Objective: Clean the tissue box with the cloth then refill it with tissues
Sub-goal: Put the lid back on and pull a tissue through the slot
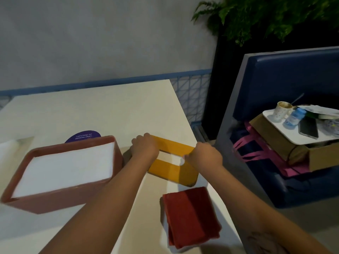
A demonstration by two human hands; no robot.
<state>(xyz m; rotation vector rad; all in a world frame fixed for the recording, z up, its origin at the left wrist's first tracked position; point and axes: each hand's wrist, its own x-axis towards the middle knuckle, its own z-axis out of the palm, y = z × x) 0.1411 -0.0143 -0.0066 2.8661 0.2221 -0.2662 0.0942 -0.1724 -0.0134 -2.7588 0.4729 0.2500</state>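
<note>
Table (pixel 110 110) white, against grey wall (pixel 91 43). Left hand (pixel 145 146) and right hand (pixel 204 155): fingers clamped on opposite ends of yellow slotted lid (pixel 176 146), probably for level carrying. Beside it, tissue box base (pixel 60 200) holds white tissues (pixel 64 169); folded red cloth (pixel 190 215) lies nearer.

A plain grey wall (pixel 91 33) is seen behind the cream-topped table (pixel 110 110), and the whole is lit softly and evenly. Along the wall's foot a blue band (pixel 102 84) is run, and past the table's far right corner a pale blue lattice panel (pixel 194 92) is fitted. A dark planter (pixel 227 79) is set beyond the right edge, topped by a green fern (pixel 275 17). Beside it a blue padded bench (pixel 293 79) in a grey frame is placed; on its seat a cardboard box (pixel 322 158), bags with pink straps (pixel 256 153) and a white tray (pixel 293 134) are piled. A pale floor (pixel 302 222) is shown below the bench.
</note>
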